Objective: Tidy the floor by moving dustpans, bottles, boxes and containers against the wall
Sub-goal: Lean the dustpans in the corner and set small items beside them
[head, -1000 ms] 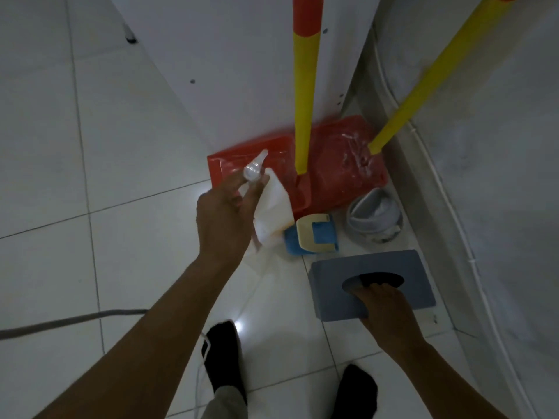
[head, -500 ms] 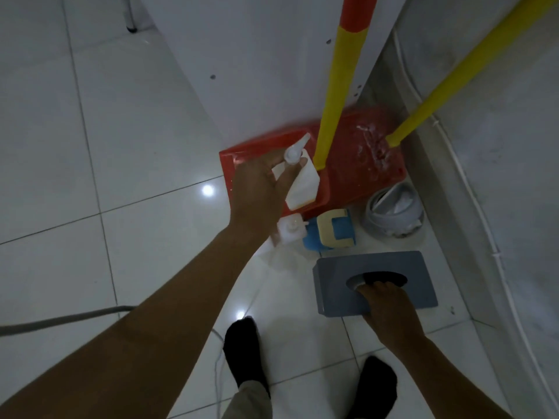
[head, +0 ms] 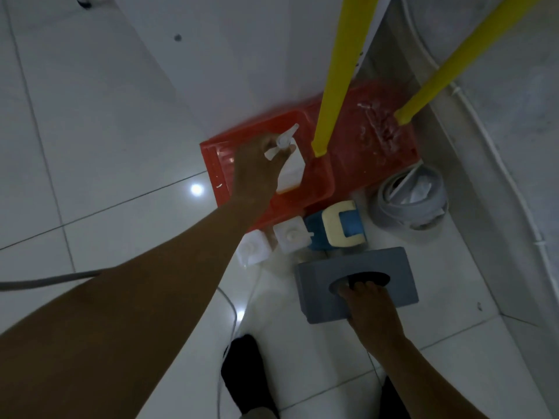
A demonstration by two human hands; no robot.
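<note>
Head view: the red dustpan lies flat at the foot of the wall, so I judge the step goes best if each hand sets its load down gently and upright close by it, not dropped. On the dustpan's near side the grey box, a plain block with a dark oval slot, is held by the right hand, fingers hooked into that slot. Over the dustpan's left half the left hand grips the neck of a white spray bottle.
</note>
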